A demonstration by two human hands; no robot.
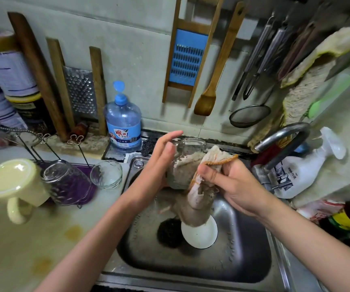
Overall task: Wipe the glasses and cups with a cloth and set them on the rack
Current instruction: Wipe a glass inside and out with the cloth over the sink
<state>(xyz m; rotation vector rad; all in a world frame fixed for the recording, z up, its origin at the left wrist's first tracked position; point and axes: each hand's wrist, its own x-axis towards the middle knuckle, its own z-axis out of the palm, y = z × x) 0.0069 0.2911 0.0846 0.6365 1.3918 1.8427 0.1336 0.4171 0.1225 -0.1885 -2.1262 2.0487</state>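
Note:
Over the steel sink [243, 260] I hold a clear glass [187, 148] between my hands. My left hand [159, 163] lies against its left side with the fingers nearly straight. My right hand [231, 180] grips a beige cloth [197, 199] that is stuffed into the glass and hangs down from it. On the left, a wire rack [37, 137] carries an upturned cream mug [14, 184] and an upturned clear glass [64, 180]. Another clear glass [106, 174] stands beside them.
A white dish [201, 234] and a dark scrubber [169, 232] lie in the sink bowl. The tap [281, 142] arches at the right, next to a white spray bottle [304, 171]. A blue detergent bottle [123, 123] stands behind the sink. Graters and utensils hang on the wall.

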